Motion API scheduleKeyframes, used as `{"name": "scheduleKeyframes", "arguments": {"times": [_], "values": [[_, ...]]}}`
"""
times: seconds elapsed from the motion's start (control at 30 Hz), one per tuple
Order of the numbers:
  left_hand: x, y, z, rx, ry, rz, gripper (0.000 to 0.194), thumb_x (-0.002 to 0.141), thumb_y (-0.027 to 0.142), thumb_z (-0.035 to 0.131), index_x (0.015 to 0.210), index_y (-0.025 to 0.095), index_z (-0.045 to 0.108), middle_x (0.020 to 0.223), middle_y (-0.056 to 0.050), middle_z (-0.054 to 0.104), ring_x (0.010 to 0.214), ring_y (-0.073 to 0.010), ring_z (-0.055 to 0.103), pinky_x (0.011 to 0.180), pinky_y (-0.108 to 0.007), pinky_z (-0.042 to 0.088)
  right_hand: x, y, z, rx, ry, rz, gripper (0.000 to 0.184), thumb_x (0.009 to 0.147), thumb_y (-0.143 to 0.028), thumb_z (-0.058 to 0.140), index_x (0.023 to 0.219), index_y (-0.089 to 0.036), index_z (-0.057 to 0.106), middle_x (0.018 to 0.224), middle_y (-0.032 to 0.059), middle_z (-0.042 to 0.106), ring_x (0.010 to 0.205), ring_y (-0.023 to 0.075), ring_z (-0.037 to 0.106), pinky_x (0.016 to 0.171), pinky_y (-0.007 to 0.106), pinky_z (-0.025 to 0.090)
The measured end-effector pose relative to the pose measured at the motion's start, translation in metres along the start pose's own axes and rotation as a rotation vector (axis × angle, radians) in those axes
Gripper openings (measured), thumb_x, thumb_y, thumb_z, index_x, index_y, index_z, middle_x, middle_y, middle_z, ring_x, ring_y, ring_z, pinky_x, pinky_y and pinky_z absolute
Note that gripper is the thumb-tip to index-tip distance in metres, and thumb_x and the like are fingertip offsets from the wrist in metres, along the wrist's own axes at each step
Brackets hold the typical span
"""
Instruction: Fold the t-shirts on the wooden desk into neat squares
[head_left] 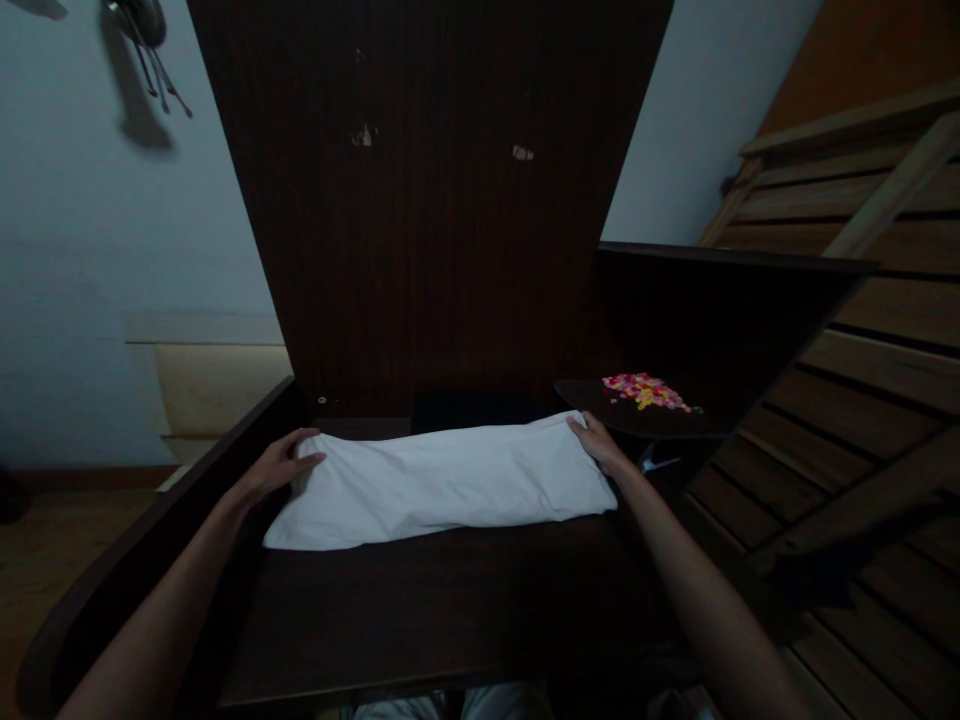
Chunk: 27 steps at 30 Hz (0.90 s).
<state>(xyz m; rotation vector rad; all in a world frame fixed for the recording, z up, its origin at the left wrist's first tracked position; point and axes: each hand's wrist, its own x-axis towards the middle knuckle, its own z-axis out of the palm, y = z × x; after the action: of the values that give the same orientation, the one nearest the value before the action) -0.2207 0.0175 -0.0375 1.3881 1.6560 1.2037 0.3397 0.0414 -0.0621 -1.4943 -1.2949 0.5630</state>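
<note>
A white cloth [450, 480], folded into a long strip, stretches across the dark wooden desk [420, 600]. Its lower edge lies near the desk surface, and soft creases run along it. At the upper left corner my left hand [289, 460] pinches the cloth between thumb and fingers. My right hand [596, 440] grips the upper right corner, its thumb on the near face and the other fingers mostly hidden behind. What kind of cloth item this is, I cannot make out.
A tall dark panel [442, 200] rises behind the desk. Small pink and yellow pieces [645, 390] lie on a corner shelf [577, 392] at the right. A raised side board [172, 520] borders the desk's left. Wooden slats [885, 370] stand at far right.
</note>
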Motion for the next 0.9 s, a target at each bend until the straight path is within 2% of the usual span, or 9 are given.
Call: {"name": "scheduleKeyframes", "arguments": {"times": [0.1, 0.23, 0.3, 0.4, 0.53, 0.63, 0.77, 0.83, 0.9], "values": [[-0.005, 0.011, -0.007, -0.132, -0.049, 0.009, 0.048, 0.043, 0.027, 0.084, 0.090, 0.019, 0.075, 0.103, -0.010, 0.074, 0.101, -0.0258, 0.067, 0.075, -0.026, 0.055, -0.001, -0.010, -0.005, 0.026, -0.052, 0.010, 0.033, 0.069, -0.056, 0.063, 0.075, -0.024, 0.056, 0.077, 0.0029, 0.064, 0.079, 0.0229, 0.060, 0.068, 0.034, 0.051], [-0.008, 0.025, -0.016, -0.421, 0.089, -0.173, 0.043, 0.047, 0.023, 0.083, 0.088, 0.015, 0.074, 0.091, -0.011, 0.077, 0.085, -0.0237, 0.070, 0.065, -0.026, 0.055, -0.001, -0.029, -0.010, 0.143, -0.120, 0.091, 0.036, 0.068, -0.055, 0.069, 0.081, -0.023, 0.058, 0.077, 0.0029, 0.065, 0.075, 0.0226, 0.061, 0.063, 0.033, 0.051], [-0.010, 0.033, -0.018, -0.459, 0.129, -0.200, 0.038, 0.048, 0.020, 0.082, 0.085, 0.014, 0.074, 0.086, -0.010, 0.077, 0.080, -0.0214, 0.070, 0.062, -0.023, 0.054, -0.001, -0.041, -0.009, 0.202, -0.171, 0.113, 0.037, 0.068, -0.055, 0.069, 0.084, -0.024, 0.058, 0.078, 0.0032, 0.066, 0.074, 0.0227, 0.062, 0.062, 0.032, 0.051], [-0.013, 0.045, -0.021, -0.418, 0.077, -0.181, 0.042, 0.050, 0.023, 0.083, 0.090, 0.013, 0.075, 0.091, -0.010, 0.077, 0.081, -0.0211, 0.070, 0.062, -0.023, 0.055, -0.001, -0.060, -0.005, 0.254, -0.218, 0.104, 0.038, 0.069, -0.056, 0.070, 0.086, -0.025, 0.058, 0.079, 0.0030, 0.066, 0.073, 0.0219, 0.062, 0.060, 0.031, 0.051], [-0.016, 0.054, -0.031, -0.392, 0.056, -0.069, 0.065, 0.054, 0.034, 0.082, 0.115, 0.016, 0.070, 0.105, -0.010, 0.076, 0.088, -0.0226, 0.071, 0.067, -0.025, 0.057, 0.007, -0.074, 0.003, 0.267, -0.236, 0.045, 0.039, 0.071, -0.058, 0.069, 0.088, -0.025, 0.057, 0.081, 0.0025, 0.065, 0.075, 0.0218, 0.061, 0.062, 0.031, 0.050], [-0.013, 0.052, -0.035, -0.307, 0.094, 0.016, 0.067, 0.055, 0.037, 0.080, 0.118, 0.017, 0.069, 0.121, -0.012, 0.070, 0.106, -0.0256, 0.067, 0.080, -0.027, 0.057, 0.028, -0.072, 0.010, 0.228, -0.217, 0.022, 0.038, 0.071, -0.059, 0.067, 0.085, -0.025, 0.056, 0.078, 0.0023, 0.065, 0.075, 0.0221, 0.060, 0.062, 0.031, 0.050], [-0.005, 0.036, -0.026, -0.103, 0.044, 0.021, 0.064, 0.045, 0.024, 0.079, 0.108, 0.013, 0.071, 0.135, -0.018, 0.061, 0.117, -0.0314, 0.061, 0.088, -0.032, 0.055, 0.064, -0.057, 0.024, 0.073, -0.140, 0.067, 0.029, 0.070, -0.049, 0.068, 0.076, -0.024, 0.054, 0.075, 0.0031, 0.063, 0.077, 0.0227, 0.060, 0.066, 0.033, 0.049], [-0.003, 0.023, -0.016, -0.029, 0.046, -0.012, 0.067, 0.043, 0.020, 0.079, 0.110, 0.014, 0.071, 0.124, -0.017, 0.068, 0.107, -0.0303, 0.066, 0.080, -0.032, 0.057, 0.075, -0.047, 0.032, -0.042, -0.109, 0.092, 0.023, 0.070, -0.042, 0.069, 0.072, -0.024, 0.055, 0.076, 0.0039, 0.064, 0.082, 0.0235, 0.061, 0.072, 0.034, 0.050], [-0.002, 0.008, -0.007, 0.002, 0.084, -0.057, 0.064, 0.045, 0.021, 0.081, 0.108, 0.014, 0.072, 0.101, -0.012, 0.075, 0.088, -0.0271, 0.071, 0.068, -0.031, 0.057, 0.080, -0.038, 0.040, -0.117, -0.106, 0.112, 0.019, 0.071, -0.038, 0.068, 0.071, -0.023, 0.056, 0.080, 0.0044, 0.065, 0.088, 0.0241, 0.061, 0.079, 0.035, 0.050]]}}
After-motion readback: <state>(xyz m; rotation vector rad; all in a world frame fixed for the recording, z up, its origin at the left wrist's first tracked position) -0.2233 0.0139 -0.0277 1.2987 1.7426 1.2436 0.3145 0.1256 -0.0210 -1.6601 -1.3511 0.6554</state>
